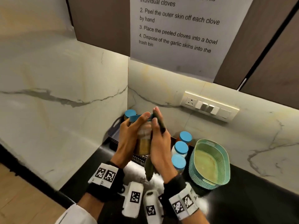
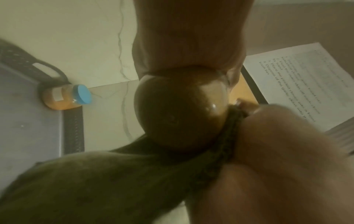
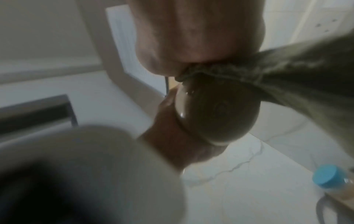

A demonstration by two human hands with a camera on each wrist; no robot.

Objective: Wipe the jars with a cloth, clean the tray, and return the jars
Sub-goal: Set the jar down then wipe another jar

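My left hand (image 1: pixel 129 135) grips a clear jar (image 1: pixel 142 141) with a blue lid and yellowish contents, lifted above the dark tray (image 1: pixel 113 135). My right hand (image 1: pixel 160 146) holds a dark green cloth (image 1: pixel 149 168) against the jar's right side, and the cloth's tail hangs below the palm. In the left wrist view the jar's round base (image 2: pixel 180 109) shows, with the cloth (image 2: pixel 95 181) wrapped along it. The right wrist view shows the same base (image 3: pixel 220 113) with the cloth (image 3: pixel 287 72) squeezed between my palm and it. One more blue-lidded jar (image 1: pixel 130 113) stands in the tray's far corner.
Three blue-lidded jars (image 1: pixel 181 147) stand in a row on the black counter right of the tray. A teal perforated basket (image 1: pixel 210 162) sits further right. Marble walls close the corner behind, with a switch panel (image 1: pixel 210 107) on the right wall.
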